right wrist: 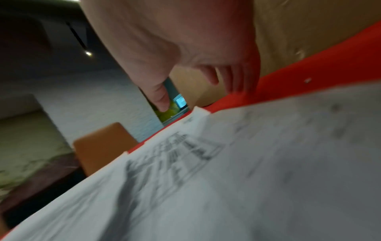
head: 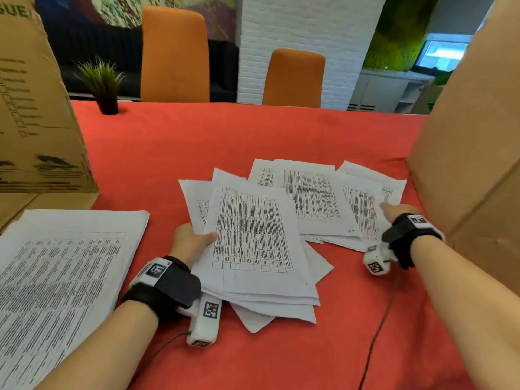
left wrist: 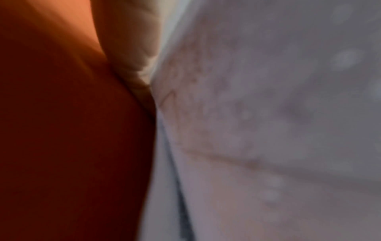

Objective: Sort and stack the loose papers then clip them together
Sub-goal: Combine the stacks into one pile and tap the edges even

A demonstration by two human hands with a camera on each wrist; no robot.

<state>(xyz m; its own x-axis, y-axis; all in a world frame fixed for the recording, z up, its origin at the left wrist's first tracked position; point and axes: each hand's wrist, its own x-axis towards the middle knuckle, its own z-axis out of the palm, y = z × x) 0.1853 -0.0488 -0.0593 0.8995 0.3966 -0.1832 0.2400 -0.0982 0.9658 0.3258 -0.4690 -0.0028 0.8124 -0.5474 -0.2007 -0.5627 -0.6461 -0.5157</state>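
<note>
On the red cloth, my left hand (head: pixel 194 243) grips the left edge of a loose bundle of printed sheets (head: pixel 253 249), thumb on top and fingers underneath. The bundle is fanned and uneven. In the blurred left wrist view a finger (left wrist: pixel 132 48) lies against the paper (left wrist: pixel 268 114). Further right, more printed sheets (head: pixel 312 195) lie spread and overlapping. My right hand (head: pixel 394 211) reaches over their right side with fingers extended, holding nothing; the right wrist view shows its fingers (right wrist: pixel 237 84) just above the sheets (right wrist: pixel 247 163).
A separate thick stack of printed pages (head: pixel 62 263) lies at the near left. Cardboard boxes stand at the left (head: pixel 36 108) and right (head: pixel 472 136). A small potted plant (head: pixel 105 88) sits at the far left edge, with orange chairs (head: pixel 174 54) behind the table.
</note>
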